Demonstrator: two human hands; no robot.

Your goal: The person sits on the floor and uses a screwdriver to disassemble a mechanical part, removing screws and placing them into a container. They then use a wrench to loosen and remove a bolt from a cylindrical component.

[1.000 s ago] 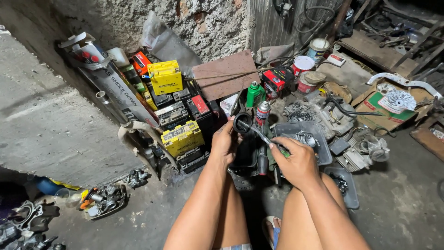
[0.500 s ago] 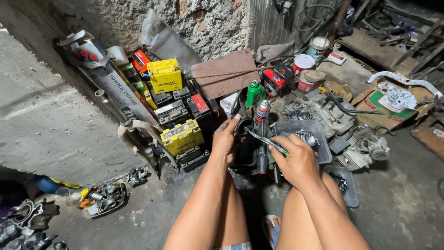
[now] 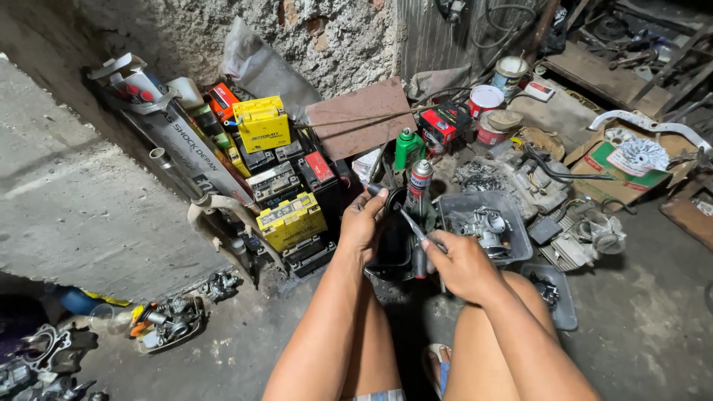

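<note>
My left hand (image 3: 365, 220) is closed around a small dark part held above a black tub (image 3: 394, 245) between my knees. My right hand (image 3: 462, 261) grips a thin metal tool (image 3: 411, 223) whose tip points up and left toward the part in the left hand. The part itself is mostly hidden by my fingers. A spray can with a red band (image 3: 420, 186) and a green bottle (image 3: 407, 147) stand just behind my hands. A grey plastic tray (image 3: 512, 223) holding a metal engine part (image 3: 486, 226) lies to the right of my right hand.
Yellow and black batteries (image 3: 290, 219) are stacked at the left by a rough wall. A brown board (image 3: 364, 115), paint tins (image 3: 486, 100), a cardboard box (image 3: 616, 167) and engine pieces (image 3: 594, 238) crowd the back and right. More metal parts (image 3: 167, 319) lie on the concrete floor at lower left.
My hands have stayed over the black tub. The thin tool in my right hand has shifted slightly against the part in my left hand.
</note>
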